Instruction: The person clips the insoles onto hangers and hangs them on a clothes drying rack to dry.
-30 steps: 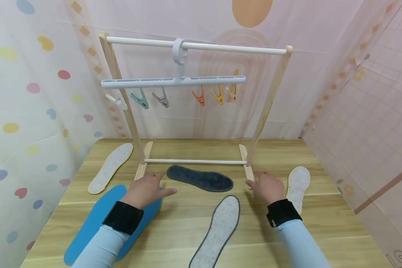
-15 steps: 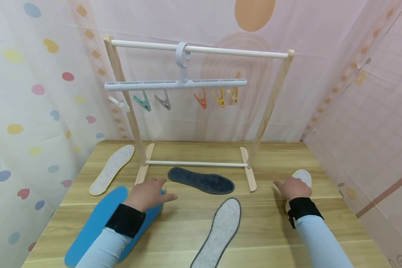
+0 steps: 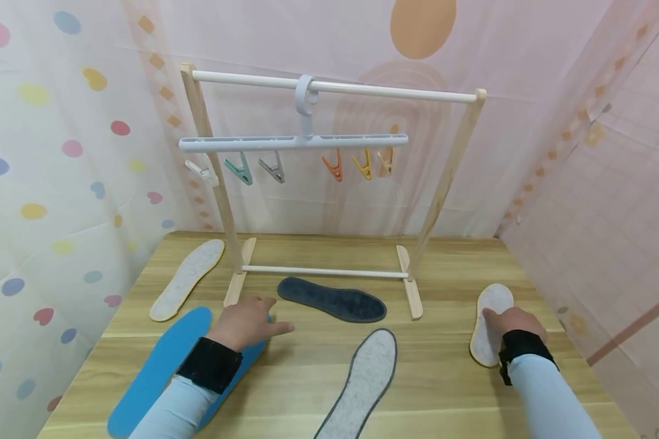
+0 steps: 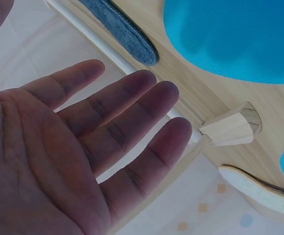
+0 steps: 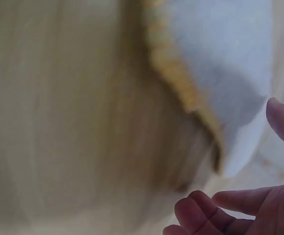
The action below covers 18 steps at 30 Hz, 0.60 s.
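My left hand (image 3: 241,324) hovers with its fingers spread above a pair of blue insoles (image 3: 156,372), partly covering the right one. The left wrist view shows its palm and straight fingers holding nothing. At the right, a small whitish insole with a yellow edge (image 3: 494,299) lies on the table. My right hand (image 3: 518,322) is at its right side, thumb over the surface. In the right wrist view thumb and fingers stand apart beside the insole (image 5: 220,58); whether they touch it I cannot tell. A dark insole (image 3: 332,300) and a grey, dark-edged insole (image 3: 359,378) lie between the hands.
A wooden rack (image 3: 447,183) stands at the back of the table (image 3: 434,378). From its top bar hangs a pale blue hanger (image 3: 291,143) with several clothespins, including an orange clothespin (image 3: 335,166). Another whitish insole (image 3: 189,277) lies at the back left.
My right hand has moved right from beside the rack's right foot to the small whitish insole. My left hand has stayed over the blue insoles. The head view has shifted slightly.
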Tool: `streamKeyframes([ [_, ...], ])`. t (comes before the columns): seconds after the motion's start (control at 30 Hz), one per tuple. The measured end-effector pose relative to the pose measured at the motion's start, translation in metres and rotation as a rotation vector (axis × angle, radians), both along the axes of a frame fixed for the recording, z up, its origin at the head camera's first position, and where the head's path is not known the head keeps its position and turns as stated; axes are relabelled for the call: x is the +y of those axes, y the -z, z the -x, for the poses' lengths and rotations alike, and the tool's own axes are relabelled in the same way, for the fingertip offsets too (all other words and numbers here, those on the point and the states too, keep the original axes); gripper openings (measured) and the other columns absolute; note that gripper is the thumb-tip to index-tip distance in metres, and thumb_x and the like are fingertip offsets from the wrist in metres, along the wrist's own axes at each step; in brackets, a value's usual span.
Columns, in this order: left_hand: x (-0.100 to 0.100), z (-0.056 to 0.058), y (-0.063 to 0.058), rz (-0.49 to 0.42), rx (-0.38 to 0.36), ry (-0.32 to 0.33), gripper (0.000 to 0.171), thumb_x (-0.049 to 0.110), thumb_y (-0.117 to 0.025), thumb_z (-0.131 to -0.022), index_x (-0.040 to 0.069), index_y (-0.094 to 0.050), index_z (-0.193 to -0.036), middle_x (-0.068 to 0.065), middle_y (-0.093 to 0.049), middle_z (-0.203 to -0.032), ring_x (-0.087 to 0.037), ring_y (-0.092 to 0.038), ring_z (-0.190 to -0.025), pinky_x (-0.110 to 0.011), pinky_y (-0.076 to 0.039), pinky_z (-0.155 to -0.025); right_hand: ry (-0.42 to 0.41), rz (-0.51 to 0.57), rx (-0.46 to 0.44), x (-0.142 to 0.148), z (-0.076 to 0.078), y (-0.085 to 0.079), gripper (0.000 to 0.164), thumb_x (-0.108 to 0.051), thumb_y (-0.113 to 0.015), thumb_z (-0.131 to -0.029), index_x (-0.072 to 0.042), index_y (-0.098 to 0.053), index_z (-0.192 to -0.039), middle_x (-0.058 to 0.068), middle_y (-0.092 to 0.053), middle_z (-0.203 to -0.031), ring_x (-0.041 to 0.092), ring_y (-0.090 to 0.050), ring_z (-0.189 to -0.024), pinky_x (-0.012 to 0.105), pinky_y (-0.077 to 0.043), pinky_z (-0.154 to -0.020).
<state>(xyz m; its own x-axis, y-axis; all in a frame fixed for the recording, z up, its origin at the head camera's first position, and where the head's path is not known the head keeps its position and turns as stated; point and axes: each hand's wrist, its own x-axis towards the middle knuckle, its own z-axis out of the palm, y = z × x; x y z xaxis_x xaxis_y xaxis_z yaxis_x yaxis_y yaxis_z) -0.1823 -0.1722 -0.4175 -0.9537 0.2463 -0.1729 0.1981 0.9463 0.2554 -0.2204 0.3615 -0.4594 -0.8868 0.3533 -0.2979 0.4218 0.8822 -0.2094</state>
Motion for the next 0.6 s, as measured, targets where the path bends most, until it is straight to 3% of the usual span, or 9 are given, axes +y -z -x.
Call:
streamKeyframes([
  [0.2, -0.001, -0.001, 0.002, 0.0, 0.002, -0.003, 0.081, 0.062, -0.064, -0.087, -0.002, -0.057, -0.136, -0.027, -0.058, -0.129, -0.044, -0.054, -0.119, -0.057, -0.05, -0.085, 0.023, 0.005, 0.014, -0.004, -0.009, -0.007, 0.082, -0.067, -0.038, -0.096, 0.01, -0.067, -0.095, 0.028, -0.064, -0.088, 0.04, -0.062, -0.081, 0.047, -0.051, -0.064],
  [0.37, -0.002, -0.003, 0.005, -0.003, 0.004, -0.005, 0.081, 0.063, -0.064, -0.086, -0.001, -0.057, -0.135, -0.026, -0.059, -0.129, -0.045, -0.055, -0.118, -0.058, -0.049, -0.086, 0.059, 0.015, 0.022, 0.001, 0.0, 0.001, 0.083, -0.069, -0.046, -0.092, 0.011, -0.066, -0.099, 0.028, -0.064, -0.088, 0.039, -0.062, -0.081, 0.047, -0.049, -0.063],
  [0.6, -0.002, -0.004, 0.006, -0.002, 0.004, -0.007, 0.081, 0.064, -0.064, -0.086, -0.001, -0.059, -0.133, -0.025, -0.06, -0.127, -0.044, -0.056, -0.118, -0.058, -0.05, -0.085, 0.028, 0.083, 0.003, 0.005, 0.008, 0.002, 0.063, -0.047, -0.057, -0.094, 0.015, -0.062, -0.105, 0.03, -0.062, -0.093, 0.039, -0.059, -0.082, 0.05, -0.049, -0.068],
])
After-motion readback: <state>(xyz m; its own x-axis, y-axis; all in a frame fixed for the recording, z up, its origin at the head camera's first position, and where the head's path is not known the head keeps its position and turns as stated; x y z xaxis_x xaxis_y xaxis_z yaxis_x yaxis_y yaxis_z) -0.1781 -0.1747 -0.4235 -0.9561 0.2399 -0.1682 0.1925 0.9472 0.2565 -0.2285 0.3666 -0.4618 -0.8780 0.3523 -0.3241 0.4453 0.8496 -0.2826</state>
